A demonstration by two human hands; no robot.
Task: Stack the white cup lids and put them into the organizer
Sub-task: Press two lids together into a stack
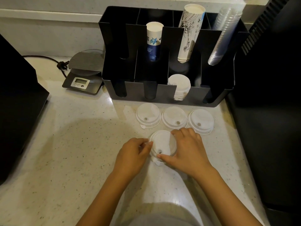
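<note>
Head view showed your left hand (133,152) and right hand (185,149) pinching the rim of one lid (162,144) on the counter (73,152), three more lids (174,118) at 12 o'clock before the organizer (164,93). Light, thin, probably slippery: hold edges. Dome up, sip hole toward 6 o'clock; round, no long axis.
</note>
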